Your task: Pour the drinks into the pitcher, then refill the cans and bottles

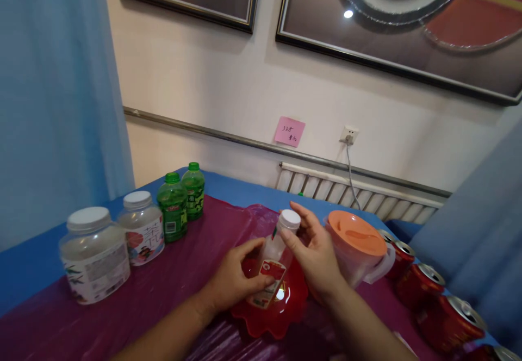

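My left hand is wrapped round the lower body of a clear plastic bottle with a red and white label. The bottle tilts a little and has a white cap on its neck. Up at the cap is my right hand, its thumb against the cap's lower edge and its fingers behind it. Whether the cap is loose or tight I cannot tell. Beneath the bottle lies a red scalloped dish, which shines as if wet. Close to my right hand stands a clear pitcher with an orange lid.
At left stand two clear jars with white lids and two green bottles. Several red cans line the right side. Purple plastic sheeting covers the blue table. A radiator is behind.
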`<act>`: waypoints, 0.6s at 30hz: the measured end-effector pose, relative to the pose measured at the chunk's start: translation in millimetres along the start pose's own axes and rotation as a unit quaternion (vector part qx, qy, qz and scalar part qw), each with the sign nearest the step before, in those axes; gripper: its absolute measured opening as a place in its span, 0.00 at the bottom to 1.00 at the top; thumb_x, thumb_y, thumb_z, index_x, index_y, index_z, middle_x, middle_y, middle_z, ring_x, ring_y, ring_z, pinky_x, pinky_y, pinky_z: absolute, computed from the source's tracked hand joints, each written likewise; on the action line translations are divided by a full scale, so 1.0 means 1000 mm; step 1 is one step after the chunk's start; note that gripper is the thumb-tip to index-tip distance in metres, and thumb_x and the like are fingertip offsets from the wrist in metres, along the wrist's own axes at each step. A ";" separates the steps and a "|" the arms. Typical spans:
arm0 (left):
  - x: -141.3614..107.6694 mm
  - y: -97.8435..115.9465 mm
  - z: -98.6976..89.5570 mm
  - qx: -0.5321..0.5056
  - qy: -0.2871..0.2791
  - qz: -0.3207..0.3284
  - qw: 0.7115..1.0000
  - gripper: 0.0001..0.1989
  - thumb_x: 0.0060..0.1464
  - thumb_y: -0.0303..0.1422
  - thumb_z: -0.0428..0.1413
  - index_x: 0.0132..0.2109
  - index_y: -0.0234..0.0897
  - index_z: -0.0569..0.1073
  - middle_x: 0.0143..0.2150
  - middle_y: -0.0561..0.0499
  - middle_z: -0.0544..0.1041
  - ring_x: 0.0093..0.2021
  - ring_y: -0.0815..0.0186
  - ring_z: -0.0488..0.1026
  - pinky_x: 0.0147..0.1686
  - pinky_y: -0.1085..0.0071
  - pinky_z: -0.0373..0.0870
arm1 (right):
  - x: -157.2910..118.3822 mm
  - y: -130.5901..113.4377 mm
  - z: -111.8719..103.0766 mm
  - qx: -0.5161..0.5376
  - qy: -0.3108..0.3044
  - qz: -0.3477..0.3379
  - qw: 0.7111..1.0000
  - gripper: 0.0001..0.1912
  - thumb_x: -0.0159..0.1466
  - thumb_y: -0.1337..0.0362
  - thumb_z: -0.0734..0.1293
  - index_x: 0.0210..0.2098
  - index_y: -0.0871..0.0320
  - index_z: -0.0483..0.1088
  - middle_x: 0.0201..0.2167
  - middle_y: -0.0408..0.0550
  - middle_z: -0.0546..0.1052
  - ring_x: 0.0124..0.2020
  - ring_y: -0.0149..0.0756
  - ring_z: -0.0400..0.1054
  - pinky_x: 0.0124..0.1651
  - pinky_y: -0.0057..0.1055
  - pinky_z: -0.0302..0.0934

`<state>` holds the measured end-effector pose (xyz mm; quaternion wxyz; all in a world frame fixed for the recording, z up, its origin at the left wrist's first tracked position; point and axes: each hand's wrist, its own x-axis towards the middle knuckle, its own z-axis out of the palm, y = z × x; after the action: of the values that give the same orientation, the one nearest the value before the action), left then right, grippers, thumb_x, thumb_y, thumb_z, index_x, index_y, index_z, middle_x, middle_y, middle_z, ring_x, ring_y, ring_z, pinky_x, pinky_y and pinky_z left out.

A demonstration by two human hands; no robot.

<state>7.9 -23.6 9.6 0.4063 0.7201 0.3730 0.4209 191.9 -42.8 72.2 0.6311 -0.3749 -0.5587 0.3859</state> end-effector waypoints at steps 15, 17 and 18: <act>0.019 -0.029 0.000 -0.091 0.018 0.008 0.996 0.31 0.53 0.54 0.60 0.56 0.38 0.74 0.51 0.41 0.82 0.53 0.52 0.79 0.56 0.56 0.75 | -0.048 -0.128 -0.104 -0.091 0.134 -0.013 0.987 0.24 0.52 0.48 0.79 0.42 0.55 0.76 0.35 0.48 0.81 0.33 0.40 0.75 0.36 0.36 0.70; 0.022 -0.033 0.000 -0.077 0.040 0.002 0.996 0.31 0.52 0.55 0.61 0.54 0.38 0.75 0.48 0.42 0.83 0.51 0.52 0.80 0.54 0.56 0.77 | -0.058 -0.140 -0.133 -0.141 0.192 -0.004 0.971 0.26 0.53 0.45 0.78 0.43 0.55 0.76 0.33 0.48 0.81 0.31 0.40 0.74 0.33 0.34 0.69; 0.023 -0.033 0.000 -0.069 0.048 0.000 0.996 0.31 0.51 0.55 0.61 0.53 0.38 0.76 0.47 0.42 0.84 0.50 0.52 0.81 0.54 0.56 0.77 | -0.061 -0.143 -0.148 -0.174 0.214 -0.003 0.961 0.26 0.53 0.44 0.77 0.43 0.55 0.76 0.33 0.48 0.81 0.30 0.40 0.73 0.32 0.34 0.68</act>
<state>10.2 9.2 -13.5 0.4367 0.6693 0.3625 0.4795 343.6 -164.4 162.3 0.6618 -0.5514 -0.4703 0.1918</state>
